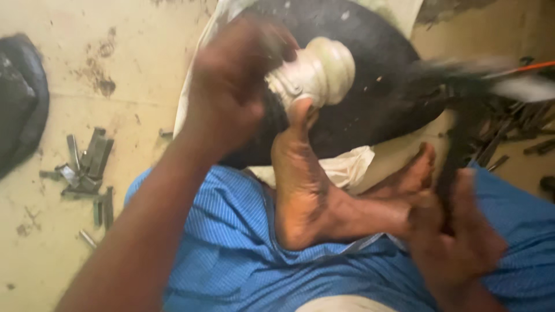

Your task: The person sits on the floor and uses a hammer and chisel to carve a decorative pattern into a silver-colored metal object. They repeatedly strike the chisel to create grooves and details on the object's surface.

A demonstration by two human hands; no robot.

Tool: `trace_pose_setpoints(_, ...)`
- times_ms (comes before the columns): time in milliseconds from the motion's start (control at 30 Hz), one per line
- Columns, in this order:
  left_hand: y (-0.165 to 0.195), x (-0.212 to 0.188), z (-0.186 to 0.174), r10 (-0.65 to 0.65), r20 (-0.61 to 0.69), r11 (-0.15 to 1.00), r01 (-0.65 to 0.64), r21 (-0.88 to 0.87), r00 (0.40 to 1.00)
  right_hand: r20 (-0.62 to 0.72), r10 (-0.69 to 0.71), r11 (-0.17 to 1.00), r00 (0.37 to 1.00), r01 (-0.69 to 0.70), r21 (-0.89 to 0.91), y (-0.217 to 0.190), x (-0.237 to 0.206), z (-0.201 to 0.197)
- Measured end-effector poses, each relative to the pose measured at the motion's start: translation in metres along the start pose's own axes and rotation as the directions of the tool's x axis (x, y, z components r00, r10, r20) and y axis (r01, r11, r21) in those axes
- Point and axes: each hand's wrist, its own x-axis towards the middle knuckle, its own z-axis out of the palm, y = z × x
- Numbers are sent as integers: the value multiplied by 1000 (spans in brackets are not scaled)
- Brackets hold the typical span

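Your left hand [231,81] grips one pale knob [315,72], toe-braced on one black disc [370,86] | right hand [457,237] fisted round one blurred dark tool [462,133] | two bare feet [300,179] | one heap of metal bits [87,167], uncountable

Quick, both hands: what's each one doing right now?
Left hand: closed around the pale turned wooden piece.
Right hand: closed on a dark tool handle; blurred.
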Motion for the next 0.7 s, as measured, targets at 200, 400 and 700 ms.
trace_pose_setpoints(200,-12,-1,5,-229,-237,972,233,-11,944,-6,226,968,974,-224,110,-4,6,-8)
trace_pose_setpoints(400,-20,-2,36,-124,-141,976,146,159,982,69,242,954,968,-251,163,-9,13,-11)
trace_pose_setpoints(700,-23,8,39,-99,-76,969,113,220,992,112,313,906,943,-332,262,-14,29,-17)
